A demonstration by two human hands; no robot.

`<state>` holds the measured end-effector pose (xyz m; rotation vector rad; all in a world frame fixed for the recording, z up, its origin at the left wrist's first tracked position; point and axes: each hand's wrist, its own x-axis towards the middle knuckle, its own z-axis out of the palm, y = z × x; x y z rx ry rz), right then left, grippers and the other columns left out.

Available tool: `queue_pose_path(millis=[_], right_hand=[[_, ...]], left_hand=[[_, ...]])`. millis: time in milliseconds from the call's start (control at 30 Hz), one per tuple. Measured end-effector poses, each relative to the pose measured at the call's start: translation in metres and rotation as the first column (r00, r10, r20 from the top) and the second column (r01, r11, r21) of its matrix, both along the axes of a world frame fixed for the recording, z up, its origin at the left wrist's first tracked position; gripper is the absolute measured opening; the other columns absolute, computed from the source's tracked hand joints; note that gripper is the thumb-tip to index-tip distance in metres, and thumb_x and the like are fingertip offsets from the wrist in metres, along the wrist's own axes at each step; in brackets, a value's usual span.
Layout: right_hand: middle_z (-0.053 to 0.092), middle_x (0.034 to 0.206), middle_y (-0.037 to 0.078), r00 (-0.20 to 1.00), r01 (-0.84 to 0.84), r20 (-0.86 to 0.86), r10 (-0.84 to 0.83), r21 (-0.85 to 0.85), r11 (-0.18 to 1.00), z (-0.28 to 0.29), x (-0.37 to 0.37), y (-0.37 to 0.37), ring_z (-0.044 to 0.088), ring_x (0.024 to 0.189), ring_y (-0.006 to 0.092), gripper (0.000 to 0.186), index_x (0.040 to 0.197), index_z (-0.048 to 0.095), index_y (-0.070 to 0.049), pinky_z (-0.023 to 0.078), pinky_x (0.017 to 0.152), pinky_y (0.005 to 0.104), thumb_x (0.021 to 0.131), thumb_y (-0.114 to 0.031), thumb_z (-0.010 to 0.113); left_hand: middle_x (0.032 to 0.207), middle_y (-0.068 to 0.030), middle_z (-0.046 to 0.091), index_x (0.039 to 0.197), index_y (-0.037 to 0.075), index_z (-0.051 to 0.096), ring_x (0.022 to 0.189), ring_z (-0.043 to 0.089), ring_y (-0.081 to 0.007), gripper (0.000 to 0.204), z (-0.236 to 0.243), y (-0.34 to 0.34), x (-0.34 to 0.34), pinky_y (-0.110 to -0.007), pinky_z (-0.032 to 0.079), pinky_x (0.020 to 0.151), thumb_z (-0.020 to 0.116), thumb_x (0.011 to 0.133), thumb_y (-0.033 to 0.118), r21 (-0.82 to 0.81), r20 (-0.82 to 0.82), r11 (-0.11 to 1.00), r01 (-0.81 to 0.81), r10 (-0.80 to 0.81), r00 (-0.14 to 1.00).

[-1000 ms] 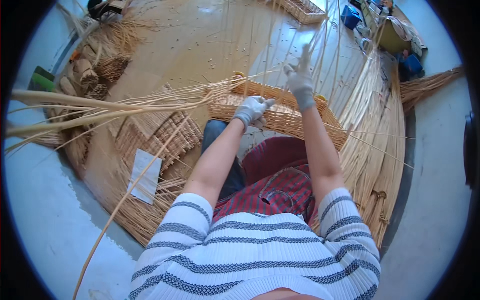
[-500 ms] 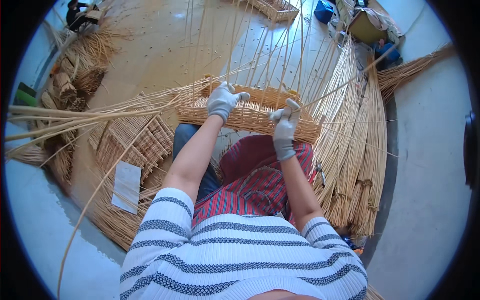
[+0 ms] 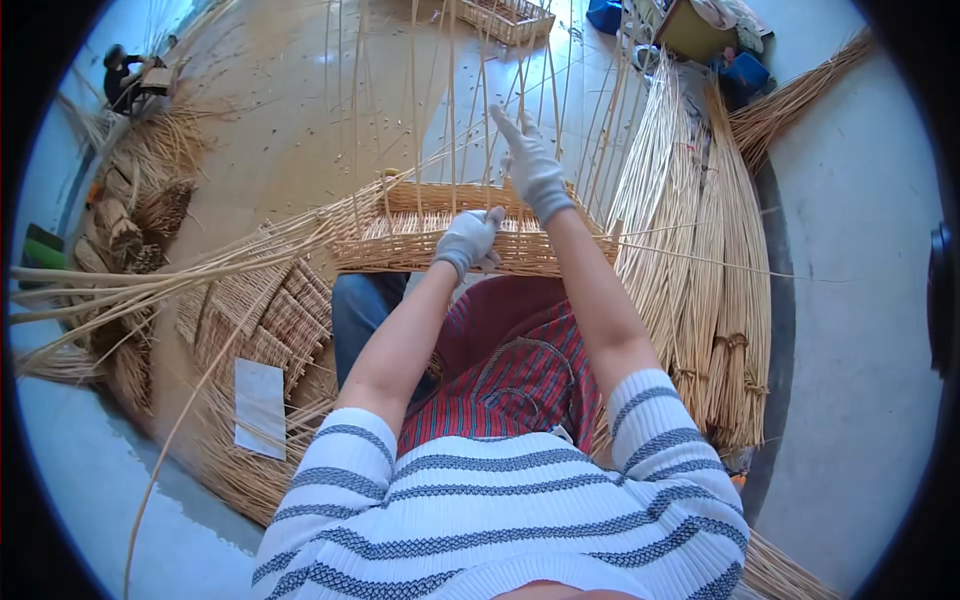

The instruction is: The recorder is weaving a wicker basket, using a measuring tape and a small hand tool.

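Observation:
A rectangular wicker basket (image 3: 390, 257) rests across my lap, with tall upright rods (image 3: 414, 110) rising from its walls. My left hand (image 3: 468, 242), in a white glove, is closed over the basket's near wall, thumb toward the inside. Above the far right part of the basket, my right hand (image 3: 532, 168), gloved too, reaches up among the rods with its fingers stretched and apart. It looks to hold nothing, though thin rods pass close by its fingertips. Long loose weaving rods (image 3: 170, 283) trail off the basket's left end.
Bundled pale rods (image 3: 690, 260) lie at right. Woven wicker panels (image 3: 280, 320) and a white sheet (image 3: 260, 405) sit at left, near darker bundles (image 3: 120, 225). Another basket (image 3: 505, 20) stands at the far side. A person (image 3: 122, 80) sits at the far left.
My right hand has left the basket's near right side and moved up and away among the rods. My left hand has shifted right and nearer, onto the near wall.

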<state>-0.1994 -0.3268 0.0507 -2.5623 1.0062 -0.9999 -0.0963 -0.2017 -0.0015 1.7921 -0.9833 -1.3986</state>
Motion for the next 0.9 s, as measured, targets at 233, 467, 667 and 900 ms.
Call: queue_pose_path(millis=[233, 467, 667, 900], right_hand=[[0.057, 0.07, 0.006, 0.533, -0.335, 0.801, -0.272, 0.495, 0.801, -0.094, -0.102, 0.064, 0.066, 0.071, 0.0186, 0.029, 0.13, 0.036, -0.01, 0.058, 0.072, 0.0392, 0.102, -0.007, 0.044], [0.056, 0.069, 0.001, 0.61, -0.245, 0.757, -0.233, 0.459, 0.854, -0.059, -0.093, 0.095, 0.064, 0.067, 0.0149, 0.016, 0.118, 0.048, -0.008, 0.053, 0.058, 0.0299, 0.103, -0.011, 0.044], [0.071, 0.096, 0.009, 0.365, -0.325, 0.696, -0.618, 0.718, 0.616, -0.073, -0.172, 0.084, 0.07, 0.082, 0.0151, 0.016, 0.114, 0.054, -0.012, 0.054, 0.053, 0.0195, 0.098, -0.01, 0.056], [0.06, 0.128, 0.012, 0.897, -0.008, 0.423, -0.13, 0.309, 0.951, -0.04, -0.115, 0.018, 0.062, 0.109, 0.02, 0.048, 0.139, 0.044, -0.007, 0.051, 0.09, 0.031, 0.092, 0.0, 0.054]], left_hand=[[0.093, -0.0119, 0.07, 0.111, 0.002, 0.061, 0.066, 0.069, -0.0176, 0.037, -0.031, -0.009, 0.044, -0.031, 0.057, 0.054, 0.069, 0.092, 0.032, -0.17, 0.282, 0.967, 0.191, -0.138, 0.949], [0.1, -0.017, 0.071, 0.11, 0.005, 0.061, 0.097, 0.067, -0.0365, 0.075, 0.022, -0.027, 0.006, -0.044, 0.05, 0.084, 0.082, 0.065, 0.061, -0.104, 0.517, 0.991, -0.079, 0.122, 0.847], [0.091, -0.0139, 0.068, 0.117, 0.007, 0.058, 0.08, 0.067, -0.0281, 0.026, 0.008, -0.004, -0.012, -0.038, 0.053, 0.074, 0.057, 0.091, 0.008, -0.861, 0.081, 0.481, -0.164, 0.447, 0.891], [0.09, -0.014, 0.064, 0.103, 0.004, 0.053, 0.08, 0.061, -0.0252, 0.026, -0.042, -0.052, -0.076, -0.04, 0.048, 0.076, 0.055, 0.099, 0.03, -0.229, 0.3, 0.964, 0.138, -0.066, 0.952]])
